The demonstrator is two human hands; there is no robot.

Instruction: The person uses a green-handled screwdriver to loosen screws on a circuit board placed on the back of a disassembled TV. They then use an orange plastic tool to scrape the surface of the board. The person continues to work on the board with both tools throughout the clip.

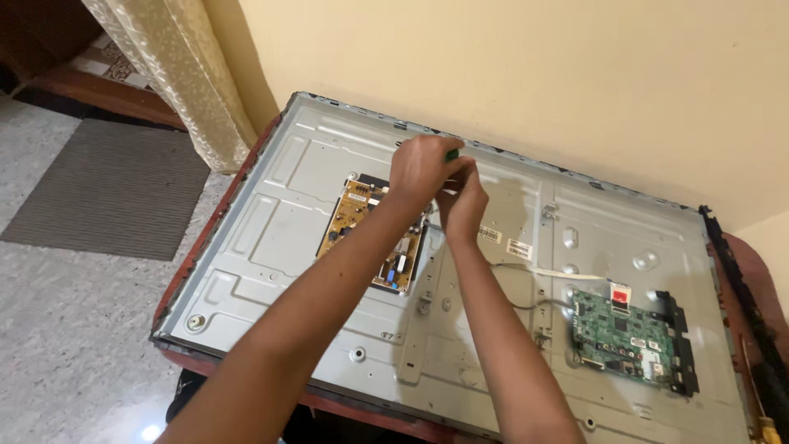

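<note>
Left hand (421,168) grips my green-handled screwdriver (451,154), right hand (464,201) pinches its shaft above the yellow circuit board (355,215) on the metal panel (271,238).

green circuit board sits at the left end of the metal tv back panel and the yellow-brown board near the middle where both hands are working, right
Not quite. The head view shows the green circuit board at the right end of the metal back panel, not the left. The rest holds: the yellow-brown board lies near the middle, where the left hand and right hand are working, just above it.
</note>
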